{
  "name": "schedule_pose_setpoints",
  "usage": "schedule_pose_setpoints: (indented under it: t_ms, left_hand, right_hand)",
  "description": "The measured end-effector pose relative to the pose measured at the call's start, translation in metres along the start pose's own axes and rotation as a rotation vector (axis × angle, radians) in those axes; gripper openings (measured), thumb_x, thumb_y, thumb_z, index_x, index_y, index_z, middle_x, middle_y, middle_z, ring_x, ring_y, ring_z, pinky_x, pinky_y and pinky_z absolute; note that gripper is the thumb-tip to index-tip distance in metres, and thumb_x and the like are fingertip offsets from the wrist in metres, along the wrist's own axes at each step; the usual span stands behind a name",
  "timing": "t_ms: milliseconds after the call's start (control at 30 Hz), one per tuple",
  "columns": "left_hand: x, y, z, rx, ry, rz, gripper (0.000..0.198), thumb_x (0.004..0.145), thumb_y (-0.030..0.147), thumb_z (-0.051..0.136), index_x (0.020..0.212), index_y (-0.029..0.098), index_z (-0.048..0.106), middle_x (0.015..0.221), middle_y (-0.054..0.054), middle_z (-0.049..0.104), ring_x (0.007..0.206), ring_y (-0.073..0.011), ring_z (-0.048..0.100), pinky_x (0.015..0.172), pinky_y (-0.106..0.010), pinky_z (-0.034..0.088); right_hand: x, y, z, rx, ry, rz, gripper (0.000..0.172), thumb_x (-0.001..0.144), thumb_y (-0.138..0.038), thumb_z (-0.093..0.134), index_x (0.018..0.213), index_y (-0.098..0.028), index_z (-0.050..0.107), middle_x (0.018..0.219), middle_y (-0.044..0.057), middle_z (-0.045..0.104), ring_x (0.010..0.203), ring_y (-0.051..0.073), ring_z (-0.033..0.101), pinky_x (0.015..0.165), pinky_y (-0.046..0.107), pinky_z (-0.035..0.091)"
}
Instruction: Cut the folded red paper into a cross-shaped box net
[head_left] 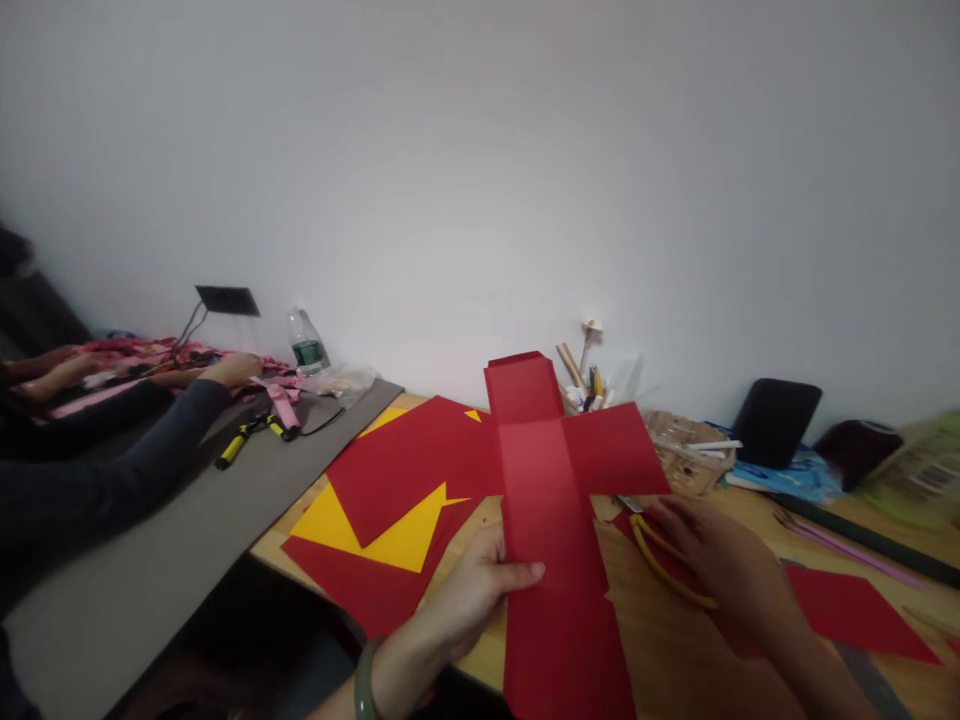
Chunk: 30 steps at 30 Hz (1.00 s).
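Observation:
My left hand (480, 590) pinches the edge of a cross-shaped red cardstock piece (551, 540), thumb on its front. The piece is held up over the table, with fold lines, side flaps and a bent top tab. To its right, my right hand (720, 560) is curled at the yellow-handled scissors (667, 570), whose short grey blade part shows near the card. Some of its fingers are hidden behind the hand and handle. Left of the card lie red sheets (412, 455) and yellow sheets (367, 530), overlapping in a pile.
More red paper (859, 605) lies on the right. Behind are a woven basket (690, 460), pens (596, 385), a black phone-like slab (776, 420) and a pink stick (847, 550). Leftward, another person's arms (165, 420) work at a grey table (187, 530) with a bottle (306, 345).

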<state>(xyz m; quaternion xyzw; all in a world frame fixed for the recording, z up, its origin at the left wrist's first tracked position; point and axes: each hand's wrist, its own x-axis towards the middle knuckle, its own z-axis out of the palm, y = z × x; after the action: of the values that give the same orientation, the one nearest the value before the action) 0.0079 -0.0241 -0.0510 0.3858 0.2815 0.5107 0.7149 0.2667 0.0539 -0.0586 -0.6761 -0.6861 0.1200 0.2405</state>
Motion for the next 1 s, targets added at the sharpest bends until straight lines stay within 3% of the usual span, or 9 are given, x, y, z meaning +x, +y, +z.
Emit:
schedule_pose_setpoints:
  t_ms: [200, 300, 400, 500, 633, 733, 833, 933, 1000]
  left_hand:
    - [-0.006, 0.001, -0.001, 0.157, -0.052, -0.166, 0.020, 0.065, 0.020, 0.074, 0.084, 0.016, 0.074, 0.082, -0.007, 0.072, 0.072, -0.0185, 0.065, 0.068, -0.025, 0.046]
    - [-0.008, 0.005, -0.004, 0.297, -0.122, -0.257, 0.020, 0.067, 0.018, 0.070, 0.086, 0.016, 0.075, 0.079, -0.005, 0.072, 0.069, -0.0175, 0.065, 0.066, -0.023, 0.045]
    - [-0.005, 0.008, -0.009, 0.325, -0.133, -0.329, 0.015, 0.065, 0.014, 0.072, 0.080, 0.017, 0.075, 0.072, -0.003, 0.072, 0.064, -0.0167, 0.065, 0.062, -0.022, 0.046]
    - [-0.001, 0.010, -0.014, 0.163, -0.004, -0.314, 0.009, 0.064, 0.017, 0.077, 0.072, 0.018, 0.073, 0.068, -0.003, 0.071, 0.061, -0.0162, 0.066, 0.058, -0.022, 0.048]
    - [0.003, 0.006, -0.022, -0.056, 0.128, -0.195, 0.026, 0.076, 0.044, 0.068, 0.072, 0.018, 0.070, 0.073, -0.004, 0.072, 0.071, -0.0185, 0.068, 0.074, -0.028, 0.052]
    - [0.002, -0.003, -0.026, -0.148, 0.165, -0.134, 0.031, 0.065, 0.048, 0.075, 0.066, 0.019, 0.067, 0.069, -0.004, 0.071, 0.075, -0.0237, 0.068, 0.083, -0.037, 0.052]
    - [0.002, -0.011, -0.023, -0.206, 0.147, -0.077, 0.042, 0.060, 0.056, 0.075, 0.083, 0.022, 0.070, 0.092, -0.007, 0.072, 0.094, -0.0296, 0.065, 0.089, -0.045, 0.049]
    - [0.005, -0.013, -0.013, -0.320, 0.042, 0.015, 0.064, 0.071, 0.070, 0.056, 0.116, 0.024, 0.060, 0.128, -0.011, 0.058, 0.122, -0.0347, 0.048, 0.099, -0.052, 0.039]
    - [0.008, -0.013, -0.010, -0.345, 0.076, 0.074, 0.066, 0.079, 0.071, 0.043, 0.122, 0.022, 0.055, 0.135, -0.013, 0.051, 0.128, -0.0333, 0.041, 0.102, -0.050, 0.037]
  right_hand:
    - [-0.008, -0.032, -0.032, 0.687, -0.141, 0.045, 0.072, 0.089, -0.058, 0.006, 0.123, -0.014, 0.052, 0.100, 0.016, 0.072, 0.086, 0.028, 0.070, 0.071, 0.036, 0.055]
    - [-0.013, -0.043, -0.044, 0.869, -0.210, 0.028, 0.053, 0.084, -0.057, 0.038, 0.117, -0.019, 0.057, 0.100, 0.011, 0.072, 0.084, 0.025, 0.070, 0.069, 0.032, 0.054]
    - [-0.021, -0.049, -0.046, 0.869, -0.263, 0.070, 0.035, 0.070, -0.044, 0.069, 0.091, -0.016, 0.068, 0.077, 0.006, 0.074, 0.065, 0.021, 0.069, 0.055, 0.026, 0.050]
    - [-0.029, -0.049, -0.038, 0.870, -0.223, 0.160, 0.030, 0.066, -0.044, 0.071, 0.067, -0.014, 0.067, 0.056, 0.004, 0.069, 0.048, 0.019, 0.063, 0.043, 0.024, 0.045]
    - [-0.036, -0.045, -0.028, 0.875, -0.034, 0.284, 0.029, 0.066, -0.046, 0.065, 0.062, -0.017, 0.062, 0.051, 0.003, 0.067, 0.045, 0.021, 0.063, 0.040, 0.026, 0.045]
    - [-0.041, -0.046, -0.020, 0.843, 0.051, 0.339, 0.030, 0.065, -0.048, 0.063, 0.064, -0.018, 0.062, 0.057, 0.006, 0.071, 0.051, 0.025, 0.067, 0.043, 0.030, 0.049]
    - [-0.047, -0.050, -0.011, 0.767, 0.116, 0.360, 0.035, 0.067, -0.052, 0.059, 0.070, -0.017, 0.063, 0.068, 0.010, 0.075, 0.060, 0.029, 0.070, 0.049, 0.034, 0.053]
    - [-0.053, -0.048, -0.005, 0.608, 0.194, 0.376, 0.033, 0.071, -0.051, 0.054, 0.065, -0.019, 0.062, 0.066, 0.011, 0.074, 0.068, 0.032, 0.071, 0.052, 0.034, 0.052]
    - [-0.059, -0.037, -0.007, 0.458, 0.244, 0.388, 0.030, 0.074, -0.046, 0.053, 0.057, -0.021, 0.058, 0.057, 0.010, 0.070, 0.067, 0.033, 0.069, 0.051, 0.034, 0.050]
